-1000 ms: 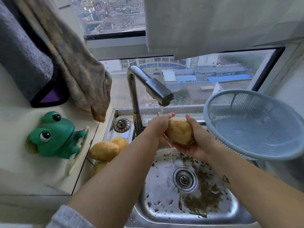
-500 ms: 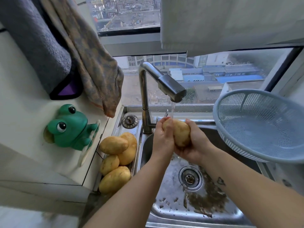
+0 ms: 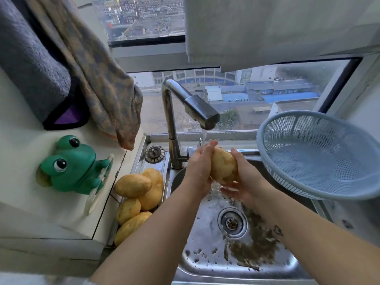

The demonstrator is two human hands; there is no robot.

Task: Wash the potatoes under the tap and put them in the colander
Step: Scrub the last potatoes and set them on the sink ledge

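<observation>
A yellow potato (image 3: 223, 167) is held upright over the steel sink (image 3: 207, 262), under the thin stream running from the tap (image 3: 202, 111). My left hand (image 3: 200, 163) wraps its left side and my right hand (image 3: 243, 177) cups its right side and bottom. Several more potatoes (image 3: 139, 192) lie piled on the ledge left of the sink. The light blue colander (image 3: 320, 153) sits at the right of the sink with nothing in it.
Brown dirt lies around the drain (image 3: 232, 222). A green frog holder (image 3: 72, 165) sticks to the left wall, with hanging cloths (image 3: 98, 79) above it. A loose sink plug (image 3: 154, 154) lies beside the tap base. The window is right behind the sink.
The view shifted so more of the potato pile shows. Water now runs onto the potato, which both hands have turned upright and moved under the spout.
</observation>
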